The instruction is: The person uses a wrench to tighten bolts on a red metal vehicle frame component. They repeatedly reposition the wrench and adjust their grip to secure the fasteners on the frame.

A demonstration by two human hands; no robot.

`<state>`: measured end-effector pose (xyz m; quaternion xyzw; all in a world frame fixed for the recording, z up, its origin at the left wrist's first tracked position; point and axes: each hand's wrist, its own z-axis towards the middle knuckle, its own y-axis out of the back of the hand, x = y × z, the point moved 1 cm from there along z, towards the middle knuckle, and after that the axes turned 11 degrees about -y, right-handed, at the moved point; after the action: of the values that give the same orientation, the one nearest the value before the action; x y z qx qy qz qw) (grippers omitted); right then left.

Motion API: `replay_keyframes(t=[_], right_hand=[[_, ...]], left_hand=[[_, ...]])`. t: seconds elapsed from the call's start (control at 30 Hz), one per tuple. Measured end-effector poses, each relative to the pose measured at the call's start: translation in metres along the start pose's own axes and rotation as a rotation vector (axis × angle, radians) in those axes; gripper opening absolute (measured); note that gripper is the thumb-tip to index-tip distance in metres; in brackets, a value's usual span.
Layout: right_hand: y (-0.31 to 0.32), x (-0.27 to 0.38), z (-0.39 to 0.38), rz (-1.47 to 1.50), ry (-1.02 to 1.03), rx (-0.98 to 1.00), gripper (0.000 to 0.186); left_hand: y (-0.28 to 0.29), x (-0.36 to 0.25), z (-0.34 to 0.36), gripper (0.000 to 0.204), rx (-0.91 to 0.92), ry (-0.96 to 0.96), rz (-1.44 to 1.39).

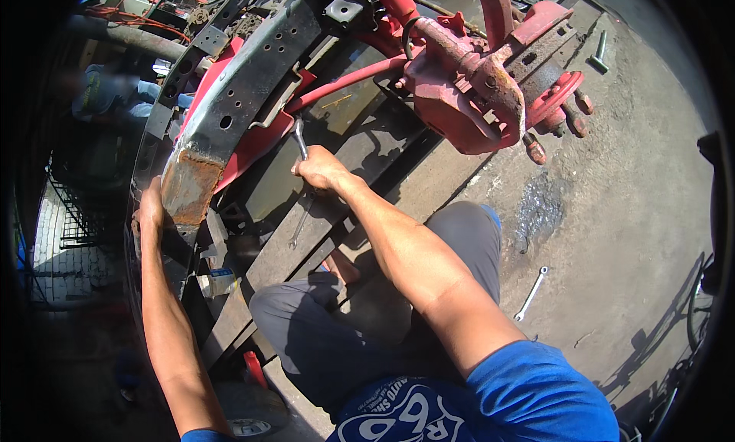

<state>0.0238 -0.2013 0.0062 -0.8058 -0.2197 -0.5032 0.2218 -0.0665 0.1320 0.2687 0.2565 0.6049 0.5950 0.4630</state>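
Wrench is jutting up from the right hand, whose fingers are curling around its shaft. Its upper end is sitting just beside a red metal piece under the black frame rail; contact is not showing clearly. The left hand is reaching along the rail's outer side near a rusty patch, its fingers partly hiding, so its opening and grip cannot be told. Another wrench is lying on the ground.

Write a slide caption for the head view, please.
Right-hand fingers hold a silver metal wrench near a black perforated steel beam.
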Motion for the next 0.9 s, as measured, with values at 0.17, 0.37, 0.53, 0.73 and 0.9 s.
replay_keyframes(t=[0.17,0.37,0.53,0.73,0.9], right_hand=[[0.020,-0.002,0.012,-0.126,-0.013,0.090,0.033],[-0.053,-0.022,0.027,0.229,0.139,-0.176,0.020],[-0.075,-0.005,0.009,0.676,0.011,-0.086,0.016],[-0.068,0.008,-0.004,0.584,-0.309,-0.072,0.050],[-0.073,0.010,-0.006,0.491,-0.147,-0.393,0.041]], left_hand=[[0.001,-0.014,-0.011,0.081,-0.052,0.058,0.075],[0.002,-0.006,-0.005,0.076,-0.042,0.070,0.066],[0.006,0.036,0.019,0.084,0.006,0.119,0.031],[0.009,0.025,0.012,0.085,0.066,0.166,-0.051],[0.007,-0.002,-0.003,0.071,0.003,0.156,-0.151]])
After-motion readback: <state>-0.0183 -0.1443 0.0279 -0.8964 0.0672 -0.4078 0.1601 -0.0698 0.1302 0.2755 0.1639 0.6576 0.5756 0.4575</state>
